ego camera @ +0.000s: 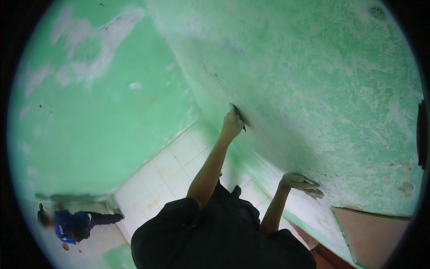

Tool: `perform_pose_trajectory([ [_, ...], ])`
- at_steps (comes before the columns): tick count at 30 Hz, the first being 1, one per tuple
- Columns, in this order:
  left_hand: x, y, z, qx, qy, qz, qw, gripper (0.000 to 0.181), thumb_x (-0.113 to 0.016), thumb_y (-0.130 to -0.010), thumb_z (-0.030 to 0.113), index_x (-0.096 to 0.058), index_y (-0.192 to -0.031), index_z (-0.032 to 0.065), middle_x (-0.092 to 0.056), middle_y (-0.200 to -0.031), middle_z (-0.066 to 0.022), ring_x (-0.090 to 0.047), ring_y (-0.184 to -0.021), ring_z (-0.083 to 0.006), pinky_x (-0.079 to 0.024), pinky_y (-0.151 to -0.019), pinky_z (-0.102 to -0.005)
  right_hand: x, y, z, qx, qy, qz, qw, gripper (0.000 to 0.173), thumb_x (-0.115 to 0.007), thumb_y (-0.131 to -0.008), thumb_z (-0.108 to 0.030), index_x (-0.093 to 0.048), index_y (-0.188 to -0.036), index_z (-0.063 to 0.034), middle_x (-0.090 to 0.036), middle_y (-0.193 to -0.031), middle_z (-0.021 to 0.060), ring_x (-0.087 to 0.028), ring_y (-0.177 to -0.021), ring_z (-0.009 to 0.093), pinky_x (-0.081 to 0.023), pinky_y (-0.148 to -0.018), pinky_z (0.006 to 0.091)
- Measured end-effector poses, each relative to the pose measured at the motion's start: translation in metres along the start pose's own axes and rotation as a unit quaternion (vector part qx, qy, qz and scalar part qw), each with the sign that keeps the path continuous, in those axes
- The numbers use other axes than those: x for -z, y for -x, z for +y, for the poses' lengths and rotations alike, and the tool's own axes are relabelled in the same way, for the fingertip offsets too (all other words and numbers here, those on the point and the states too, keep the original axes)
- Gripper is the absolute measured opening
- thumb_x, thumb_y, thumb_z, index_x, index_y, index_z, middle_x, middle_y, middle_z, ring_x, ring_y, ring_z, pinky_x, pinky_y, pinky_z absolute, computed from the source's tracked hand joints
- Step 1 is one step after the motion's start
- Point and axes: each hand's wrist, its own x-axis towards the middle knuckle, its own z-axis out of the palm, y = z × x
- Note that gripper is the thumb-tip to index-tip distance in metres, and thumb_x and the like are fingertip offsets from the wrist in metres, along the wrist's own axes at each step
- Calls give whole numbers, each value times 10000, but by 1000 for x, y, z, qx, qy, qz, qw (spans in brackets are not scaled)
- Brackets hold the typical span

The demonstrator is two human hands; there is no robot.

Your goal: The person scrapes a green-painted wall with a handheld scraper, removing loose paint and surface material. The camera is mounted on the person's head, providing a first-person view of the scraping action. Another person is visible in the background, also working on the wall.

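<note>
My left hand point(232, 121) reaches forward with its fingers closed on a thin dark scraper blade point(243, 127). The blade lies close against the green plastered wall point(285, 101), which shows pale, whitish patches. Lower and to the right, my right hand point(304, 186) is by the same wall, wrist bent and fingers stretched out. A dark grey strip shows beside its fingers; whether that is a held tool or a shadow is unclear. A fine crack point(215, 79) runs along the wall above my left hand.
A second green wall point(134, 127) with bare patches meets this one in a corner on the left. White floor tiles point(168, 164) spread below. Another person point(77, 223) in blue stands far left. A brown panel point(373, 232) is low on the right.
</note>
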Motion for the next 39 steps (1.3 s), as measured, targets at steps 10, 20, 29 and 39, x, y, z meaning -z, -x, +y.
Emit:
perform_pose_trajectory([
  [10,-35,18,-36,39,-31,-43,998,472,-416,-761,52,-343,-1207,-85,-537,-1007,-260,-519,-950,-388,-420,-827,-399,-1,10,9,-25,-3,-3,1000,581,-180,-925,-378,-156,-1334,34,12,-1397,254,63,-1305,361,71,-990,552],
  [20,-68,11,-116,53,103,-58,992,310,-388,-783,53,-473,-1051,-78,-568,-861,-246,-558,-814,-375,-443,-726,-419,2,16,12,-64,-3,-50,997,617,-192,-916,-414,-134,-1338,32,35,-1395,255,89,-1300,367,95,-972,569],
  [29,-26,17,-26,49,12,25,998,416,-383,-742,-12,-417,-1148,-92,-543,-1031,-260,-503,-1004,-381,-397,-855,-399,32,10,6,-126,-70,-216,966,823,-279,-863,-541,117,-1332,7,198,-1368,248,208,-1261,397,157,-933,585],
  [39,-46,20,-48,3,-38,-1,999,477,-413,-711,14,-386,-1175,-93,-574,-911,-245,-559,-850,-391,-441,-775,-398,56,13,55,-159,-78,-408,896,904,-417,-851,-448,149,-1243,138,108,-1281,379,55,-1216,477,50,-960,560],
])
